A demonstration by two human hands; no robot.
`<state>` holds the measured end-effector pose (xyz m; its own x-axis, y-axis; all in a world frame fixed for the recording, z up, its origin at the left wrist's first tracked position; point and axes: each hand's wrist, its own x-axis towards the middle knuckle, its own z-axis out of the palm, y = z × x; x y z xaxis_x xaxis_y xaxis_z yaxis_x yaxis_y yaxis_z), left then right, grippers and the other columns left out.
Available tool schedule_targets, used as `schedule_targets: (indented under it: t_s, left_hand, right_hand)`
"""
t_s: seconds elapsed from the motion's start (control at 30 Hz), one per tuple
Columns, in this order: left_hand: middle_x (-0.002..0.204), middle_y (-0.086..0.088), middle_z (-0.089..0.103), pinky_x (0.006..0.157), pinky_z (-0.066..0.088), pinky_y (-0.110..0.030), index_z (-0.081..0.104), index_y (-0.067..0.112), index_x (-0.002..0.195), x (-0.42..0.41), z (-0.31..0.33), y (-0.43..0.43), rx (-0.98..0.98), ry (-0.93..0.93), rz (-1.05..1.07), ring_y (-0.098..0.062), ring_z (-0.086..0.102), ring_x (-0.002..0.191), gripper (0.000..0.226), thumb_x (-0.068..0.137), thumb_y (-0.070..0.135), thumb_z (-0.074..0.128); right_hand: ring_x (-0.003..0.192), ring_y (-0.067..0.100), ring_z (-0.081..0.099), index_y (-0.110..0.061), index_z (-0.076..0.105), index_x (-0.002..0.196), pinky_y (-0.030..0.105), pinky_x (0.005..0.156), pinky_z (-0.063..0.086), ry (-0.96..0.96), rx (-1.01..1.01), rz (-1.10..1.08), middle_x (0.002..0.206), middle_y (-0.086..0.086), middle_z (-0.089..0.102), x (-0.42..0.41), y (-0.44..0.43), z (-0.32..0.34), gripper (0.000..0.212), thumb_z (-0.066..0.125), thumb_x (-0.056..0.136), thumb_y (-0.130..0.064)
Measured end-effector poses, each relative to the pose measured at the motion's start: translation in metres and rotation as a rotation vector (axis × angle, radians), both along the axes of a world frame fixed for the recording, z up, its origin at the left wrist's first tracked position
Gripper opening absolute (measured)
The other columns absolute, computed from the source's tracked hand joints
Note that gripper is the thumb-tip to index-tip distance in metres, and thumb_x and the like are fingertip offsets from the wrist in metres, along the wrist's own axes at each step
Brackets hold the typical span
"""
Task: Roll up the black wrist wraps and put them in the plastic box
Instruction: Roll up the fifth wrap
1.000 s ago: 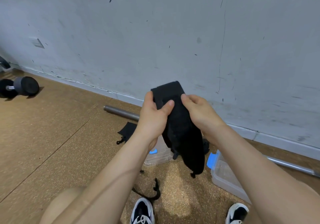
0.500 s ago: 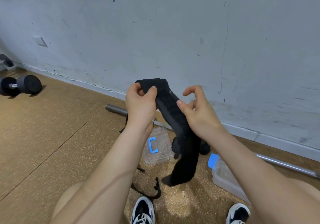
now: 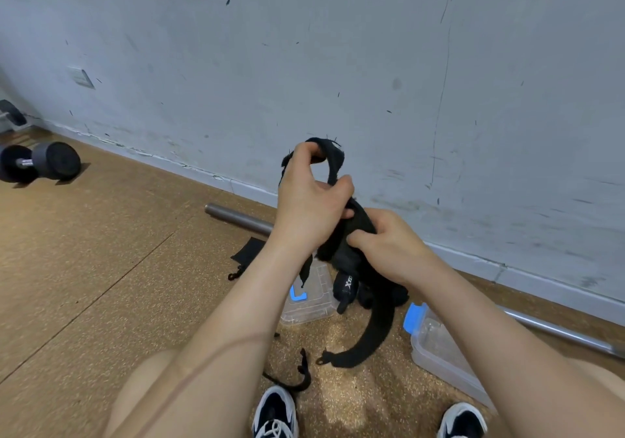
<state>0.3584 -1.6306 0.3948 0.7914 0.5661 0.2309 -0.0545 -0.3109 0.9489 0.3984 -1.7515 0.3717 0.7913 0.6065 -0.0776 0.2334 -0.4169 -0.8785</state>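
Over the cork floor (image 3: 101,268), near the clear plastic box (image 3: 439,360), my left hand (image 3: 311,207) and right hand (image 3: 389,248) both clamp the long black fabric wrist wrap (image 3: 380,322), whose start looks loose, so I'd wind under tension.

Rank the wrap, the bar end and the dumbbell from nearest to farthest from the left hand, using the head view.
1. The wrap: gripped in the left hand itself, held up in front of the wall.
2. The bar end: on the floor to the hand's left, by the wall.
3. The dumbbell: on the floor at the far left.
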Motion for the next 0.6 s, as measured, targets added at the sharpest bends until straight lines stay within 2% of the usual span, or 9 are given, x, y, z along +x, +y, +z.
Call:
schedule_targets:
  t_s: [0.1, 0.17, 0.23, 0.3, 0.37, 0.43, 0.5, 0.53, 0.6]
  left_hand:
    - [0.12, 0.004, 0.058, 0.098, 0.045, -0.039, 0.054, 0.028, 0.11, 0.005, -0.002, 0.013, 0.331, 0.076, 0.067, -0.017, 0.055, 0.109, 0.029, 0.089, 0.047, 0.06]
    - [0.119, 0.003, 0.059, 0.106, 0.034, -0.046, 0.059, 0.029, 0.097, 0.008, -0.001, 0.024, 0.494, 0.23, 0.07, -0.024, 0.043, 0.124, 0.049, 0.085, 0.069, 0.033]
    - [0.116, 0.003, 0.063, 0.109, 0.03, -0.052, 0.067, 0.022, 0.093, 0.01, -0.001, 0.033, 0.505, 0.426, -0.023, -0.027, 0.044, 0.128, 0.075, 0.085, 0.075, 0.015]
    - [0.114, 0.0, 0.067, 0.107, 0.037, -0.05, 0.071, 0.018, 0.103, 0.008, -0.003, 0.036, 0.404, 0.563, -0.103, -0.026, 0.054, 0.121, 0.077, 0.092, 0.073, 0.018]
    - [0.108, -0.006, 0.07, 0.101, 0.047, -0.045, 0.068, 0.013, 0.1, 0.003, -0.002, 0.038, 0.288, 0.581, -0.114, -0.026, 0.064, 0.105, 0.065, 0.099, 0.065, 0.027]
    - [0.09, -0.008, 0.074, 0.092, 0.055, -0.047, 0.063, 0.012, 0.09, -0.005, 0.004, 0.038, 0.088, 0.538, -0.129, -0.025, 0.07, 0.085, 0.058, 0.1, 0.06, 0.033]
    - [0.072, -0.007, 0.072, 0.081, 0.058, -0.04, 0.062, 0.011, 0.087, -0.013, 0.009, 0.035, -0.082, 0.54, -0.187, -0.022, 0.07, 0.069, 0.059, 0.1, 0.061, 0.034]
    - [0.071, -0.007, 0.072, 0.078, 0.058, -0.038, 0.063, 0.01, 0.088, -0.016, 0.009, 0.034, -0.115, 0.546, -0.215, -0.021, 0.069, 0.067, 0.059, 0.1, 0.061, 0.035]
    - [0.084, -0.007, 0.075, 0.08, 0.058, -0.036, 0.069, 0.011, 0.097, -0.016, 0.005, 0.029, -0.137, 0.523, -0.267, -0.021, 0.071, 0.078, 0.056, 0.101, 0.058, 0.036]
  right_hand:
    - [0.077, 0.025, 0.069, -0.007, 0.066, 0.091, 0.036, 0.076, 0.053, 0.292, 0.207, 0.069, 0.084, 0.013, 0.072, 0.001, -0.004, 0.004, 0.02, 0.051, 0.088, 0.006]
    - [0.074, 0.024, 0.068, -0.001, 0.065, 0.089, 0.031, 0.07, 0.054, 0.498, 0.357, 0.082, 0.082, 0.014, 0.07, 0.003, -0.008, 0.008, 0.021, 0.048, 0.086, 0.01]
    - [0.069, 0.024, 0.065, 0.001, 0.063, 0.089, 0.028, 0.063, 0.055, 0.658, 0.459, 0.051, 0.08, 0.016, 0.067, 0.006, -0.014, 0.012, 0.017, 0.047, 0.084, 0.009]
    - [0.075, 0.028, 0.067, 0.004, 0.066, 0.093, 0.031, 0.068, 0.056, 0.738, 0.546, 0.046, 0.087, 0.02, 0.068, 0.011, -0.018, 0.013, 0.019, 0.052, 0.08, 0.005]
    - [0.08, 0.029, 0.07, 0.006, 0.07, 0.098, 0.032, 0.073, 0.059, 0.741, 0.607, 0.046, 0.093, 0.022, 0.071, 0.013, -0.018, 0.013, 0.023, 0.057, 0.079, 0.003]
    - [0.082, 0.028, 0.072, 0.009, 0.068, 0.104, 0.031, 0.07, 0.059, 0.728, 0.643, 0.006, 0.097, 0.023, 0.072, 0.015, -0.017, 0.014, 0.024, 0.054, 0.085, 0.007]
    - [0.091, 0.034, 0.071, 0.016, 0.061, 0.115, 0.035, 0.075, 0.061, 0.732, 0.672, -0.066, 0.11, 0.03, 0.068, 0.017, -0.013, 0.013, 0.03, 0.051, 0.088, 0.01]
    - [0.099, 0.038, 0.068, 0.019, 0.056, 0.12, 0.041, 0.084, 0.06, 0.735, 0.68, -0.089, 0.118, 0.035, 0.063, 0.017, -0.011, 0.012, 0.035, 0.05, 0.087, 0.011]
    - [0.107, 0.044, 0.063, 0.02, 0.051, 0.124, 0.049, 0.097, 0.051, 0.737, 0.647, -0.11, 0.127, 0.039, 0.055, 0.014, -0.005, 0.01, 0.043, 0.05, 0.083, 0.008]
